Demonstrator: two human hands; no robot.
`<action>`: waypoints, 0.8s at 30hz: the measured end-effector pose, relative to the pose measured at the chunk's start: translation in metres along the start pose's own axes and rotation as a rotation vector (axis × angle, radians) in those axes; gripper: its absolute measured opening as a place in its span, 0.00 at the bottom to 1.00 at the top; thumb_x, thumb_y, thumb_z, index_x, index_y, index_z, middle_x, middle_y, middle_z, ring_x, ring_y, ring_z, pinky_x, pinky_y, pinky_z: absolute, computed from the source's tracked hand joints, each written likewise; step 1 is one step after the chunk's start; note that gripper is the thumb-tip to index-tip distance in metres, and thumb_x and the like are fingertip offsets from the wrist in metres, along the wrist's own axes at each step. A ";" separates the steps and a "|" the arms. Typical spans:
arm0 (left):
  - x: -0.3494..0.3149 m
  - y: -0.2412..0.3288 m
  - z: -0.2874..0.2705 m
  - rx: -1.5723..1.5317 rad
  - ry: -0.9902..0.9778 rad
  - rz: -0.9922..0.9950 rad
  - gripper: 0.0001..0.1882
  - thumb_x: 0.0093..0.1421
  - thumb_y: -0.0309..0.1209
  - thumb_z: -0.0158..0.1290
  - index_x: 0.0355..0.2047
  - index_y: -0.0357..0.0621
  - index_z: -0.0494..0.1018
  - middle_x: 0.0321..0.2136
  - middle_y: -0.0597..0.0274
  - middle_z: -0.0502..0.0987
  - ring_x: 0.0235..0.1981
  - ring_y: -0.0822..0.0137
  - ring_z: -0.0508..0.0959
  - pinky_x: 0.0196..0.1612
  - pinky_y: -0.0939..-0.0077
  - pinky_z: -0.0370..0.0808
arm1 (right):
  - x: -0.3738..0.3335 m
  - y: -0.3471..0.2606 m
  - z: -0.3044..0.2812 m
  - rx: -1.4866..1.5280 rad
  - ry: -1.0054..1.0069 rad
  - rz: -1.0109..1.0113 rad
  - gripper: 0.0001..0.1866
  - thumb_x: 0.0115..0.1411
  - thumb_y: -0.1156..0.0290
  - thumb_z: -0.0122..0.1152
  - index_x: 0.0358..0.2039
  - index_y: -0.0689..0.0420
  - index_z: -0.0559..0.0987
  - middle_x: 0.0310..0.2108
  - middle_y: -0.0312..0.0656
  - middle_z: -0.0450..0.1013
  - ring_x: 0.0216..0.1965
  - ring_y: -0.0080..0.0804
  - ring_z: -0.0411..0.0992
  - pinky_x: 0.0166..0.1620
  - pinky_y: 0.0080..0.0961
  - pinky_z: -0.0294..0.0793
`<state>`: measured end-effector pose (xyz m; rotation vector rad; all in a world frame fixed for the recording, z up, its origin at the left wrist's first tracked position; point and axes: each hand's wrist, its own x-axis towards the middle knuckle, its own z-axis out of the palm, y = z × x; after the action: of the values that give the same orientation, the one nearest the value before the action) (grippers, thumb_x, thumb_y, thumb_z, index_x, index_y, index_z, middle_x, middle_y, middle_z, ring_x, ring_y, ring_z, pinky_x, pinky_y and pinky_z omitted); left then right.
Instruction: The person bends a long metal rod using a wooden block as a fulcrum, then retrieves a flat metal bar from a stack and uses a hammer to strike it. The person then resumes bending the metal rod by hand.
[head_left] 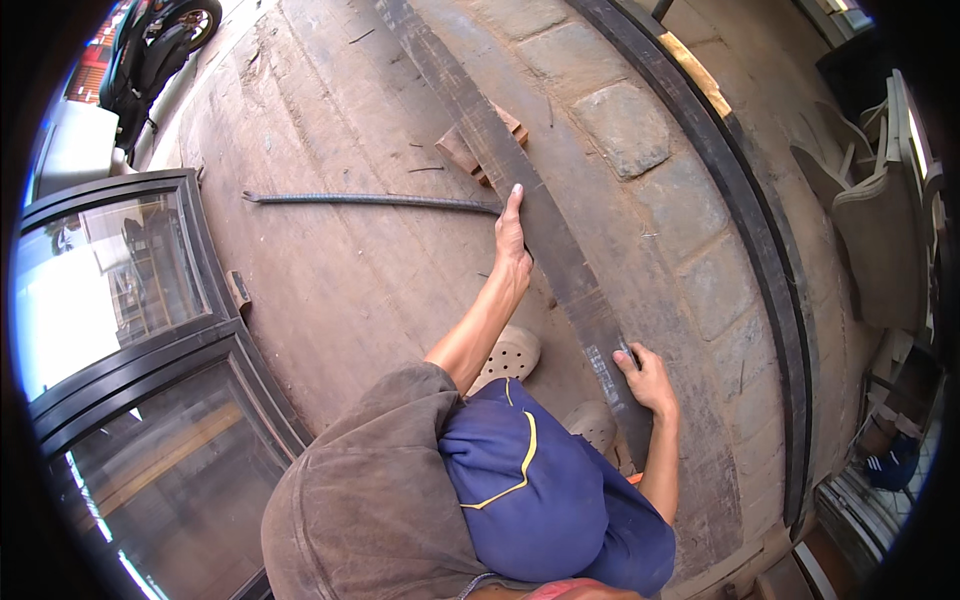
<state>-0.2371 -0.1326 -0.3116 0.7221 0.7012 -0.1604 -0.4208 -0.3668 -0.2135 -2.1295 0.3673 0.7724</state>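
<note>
Two hands [512,235], two dark flat bars [560,260], one rebar rod [370,201], two shoes [510,352].

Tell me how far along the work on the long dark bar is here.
Done: the bar lies flat on the ground, propped on a brick near its far part. In hand: the left hand rests on the bar's edge and the right hand grips it nearer the body. Left: the rebar beside it lies untouched; no cut or mark is visible.
</note>
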 end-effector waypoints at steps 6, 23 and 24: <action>-0.023 0.002 0.008 0.056 0.027 0.025 0.36 0.55 0.46 0.61 0.53 0.30 0.64 0.43 0.53 0.75 0.44 0.63 0.77 0.49 0.68 0.75 | -0.013 0.008 -0.007 0.062 0.018 0.027 0.36 0.54 0.41 0.61 0.47 0.65 0.75 0.42 0.58 0.76 0.47 0.47 0.74 0.50 0.40 0.71; -0.049 -0.008 0.008 0.333 0.256 0.196 0.28 0.56 0.40 0.61 0.47 0.29 0.69 0.40 0.54 0.76 0.41 0.65 0.75 0.48 0.72 0.71 | -0.030 -0.012 0.069 -0.499 0.210 0.070 0.58 0.42 0.60 0.75 0.68 0.58 0.48 0.57 0.59 0.61 0.53 0.53 0.66 0.56 0.47 0.65; -0.051 -0.009 0.009 0.377 0.234 0.182 0.29 0.58 0.42 0.60 0.48 0.29 0.68 0.42 0.53 0.75 0.43 0.65 0.74 0.50 0.71 0.68 | -0.028 -0.009 0.061 -0.434 0.146 0.048 0.58 0.42 0.61 0.74 0.68 0.58 0.49 0.57 0.59 0.62 0.54 0.54 0.66 0.56 0.46 0.66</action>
<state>-0.2747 -0.1505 -0.2789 1.1745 0.8341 -0.0400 -0.4624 -0.3139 -0.2189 -2.6016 0.3527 0.7788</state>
